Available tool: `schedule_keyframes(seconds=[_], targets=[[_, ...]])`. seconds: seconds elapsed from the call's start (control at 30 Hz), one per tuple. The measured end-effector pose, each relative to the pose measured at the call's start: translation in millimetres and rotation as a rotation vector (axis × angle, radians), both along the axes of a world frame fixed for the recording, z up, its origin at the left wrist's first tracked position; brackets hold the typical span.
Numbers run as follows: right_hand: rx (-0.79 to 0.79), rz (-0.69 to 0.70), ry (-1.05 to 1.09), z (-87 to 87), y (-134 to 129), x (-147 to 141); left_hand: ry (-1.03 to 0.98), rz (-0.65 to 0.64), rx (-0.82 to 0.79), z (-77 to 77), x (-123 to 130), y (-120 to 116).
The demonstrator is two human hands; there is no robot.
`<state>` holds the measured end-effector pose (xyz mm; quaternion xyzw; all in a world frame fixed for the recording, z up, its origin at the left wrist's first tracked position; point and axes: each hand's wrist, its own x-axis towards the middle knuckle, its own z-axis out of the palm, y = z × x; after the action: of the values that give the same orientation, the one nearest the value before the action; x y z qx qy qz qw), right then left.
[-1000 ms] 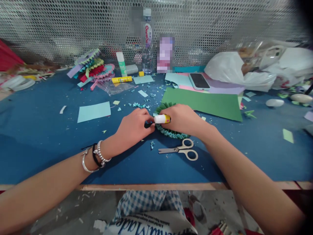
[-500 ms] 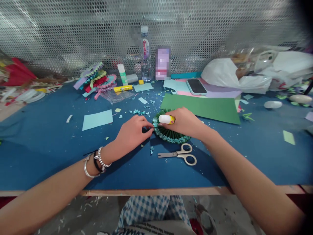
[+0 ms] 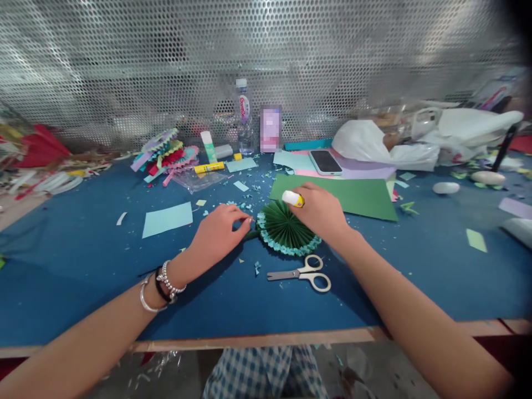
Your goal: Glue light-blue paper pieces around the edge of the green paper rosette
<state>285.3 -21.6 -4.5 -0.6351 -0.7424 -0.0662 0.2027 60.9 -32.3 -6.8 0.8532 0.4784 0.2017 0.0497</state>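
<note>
A round pleated paper fan (image 3: 286,228), dark green with a light-blue frilly border, lies flat on the blue table. A short dark green strip sticks out from its left edge under my left hand (image 3: 224,231). The thumb and forefinger of that hand are pinched beside the fan's left rim; whatever is between them is too small to make out. My right hand (image 3: 320,208) is wrapped round a yellow glue stick (image 3: 293,199), its white end pointing left, above the fan's upper right part. White-handled scissors (image 3: 300,274) lie just below the fan, blades to the left.
Behind my right hand is a green paper sheet (image 3: 368,198), with a phone (image 3: 325,163) on papers beyond. A light-blue sheet (image 3: 168,219) lies at left. Folded paper fans (image 3: 166,158), another yellow glue stick (image 3: 209,167) and a bottle (image 3: 245,119) stand or lie at the back among scraps.
My right hand has lifted the glue stick slightly away to the right, uncovering the fan's centre. My left hand has drawn back a little from the rim. The view has tilted up.
</note>
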Motion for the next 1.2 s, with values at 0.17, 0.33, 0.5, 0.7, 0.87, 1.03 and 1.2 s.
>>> schedule_keyframes(seconds=[0.17, 0.33, 0.5, 0.7, 0.87, 1.03, 1.2], targets=[[-0.062, 0.016, -0.067, -5.5, 2.9, 5.5, -0.005, 0.127, 0.096, 2.2, -21.9, 23.9], [-0.141, 0.079, -0.061, -6.3, 4.8, 3.9, -0.058, 0.177, 0.120, -0.7, -43.7, 46.6], [-0.137, 0.185, 0.040, -7.3, 3.2, -5.8, -0.022, 0.105, 0.164, -10.1, -41.2, 47.9], [0.087, 0.206, 0.205, -5.7, -2.5, -10.9, 0.069, -0.030, 0.163, -16.3, -27.6, 41.8], [0.158, 0.199, 0.253, -4.7, -5.1, -14.2, 0.129, -0.080, 0.201, -17.3, -22.6, 41.7], [0.146, 0.218, 0.243, -5.8, -4.0, -18.1, 0.225, -0.098, 0.109, -22.4, -19.9, 40.7], [0.124, 0.224, 0.253, -6.2, -7.8, -17.3, 0.211, -0.096, 0.117, -21.2, -21.8, 42.2]])
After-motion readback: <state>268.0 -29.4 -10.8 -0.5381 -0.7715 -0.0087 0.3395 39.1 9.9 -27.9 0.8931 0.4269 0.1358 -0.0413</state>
